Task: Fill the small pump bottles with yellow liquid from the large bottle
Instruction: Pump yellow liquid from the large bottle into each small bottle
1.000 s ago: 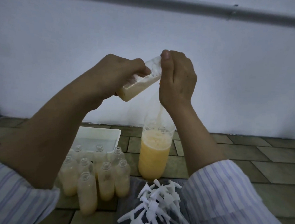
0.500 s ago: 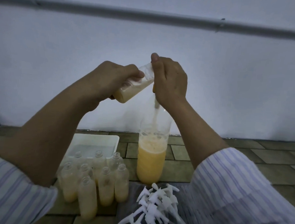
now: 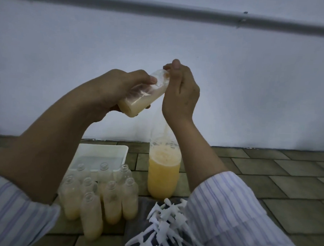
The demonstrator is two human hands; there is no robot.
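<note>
The left hand wraps its curled fingers and thumb round a small bottle, gripping it by the lower body. It holds the bottle tilted, base down toward seven o'clock and neck up toward one o'clock, so the yellow liquid pools in the base end and stays clear of the mouth. The right hand sits at three o'clock of the bottle's neck, fingers curled with thumb and forefinger drawn together at the mouth. Whether they pinch the rim, a cap or something else is hidden behind the fingers. The pairing looks like one hand steadying while the other works the opening.

Directly below the right wrist, at six o'clock, the large bottle stands upright on the tiled floor, roughly half full of yellow liquid with froth on top. Standing under the hands, it would likely catch any drips.

At nine o'clock of the large bottle a cluster of small filled bottles stands upright and uncapped, packed touching one another, seemingly kept together as finished work. Behind them at twelve o'clock lies a white tray. At five o'clock of the cluster, a heap of white pump tops lies beside the right sleeve, near to hand for capping later.
</note>
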